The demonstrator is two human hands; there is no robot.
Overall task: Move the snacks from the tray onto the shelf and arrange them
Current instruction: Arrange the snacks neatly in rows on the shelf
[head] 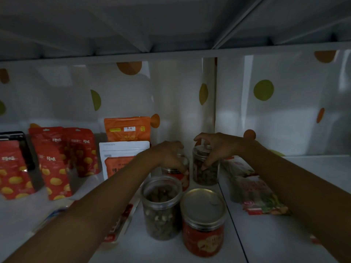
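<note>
front red jar [203, 230] stands beside front clear jar [161, 211] on the shelf [266, 236]; behind, left hand [167, 154] grips back red jar [179, 176], right hand [218, 149] grips back clear jar [206, 175].

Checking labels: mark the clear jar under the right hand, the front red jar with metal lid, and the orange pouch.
Rear clear plastic jar [207, 177]: head view, lower wall.
Red-labelled jar with metal lid [203, 205]: head view, lid centre.
Orange foil pouch [126, 132]: head view, front panel.
</note>
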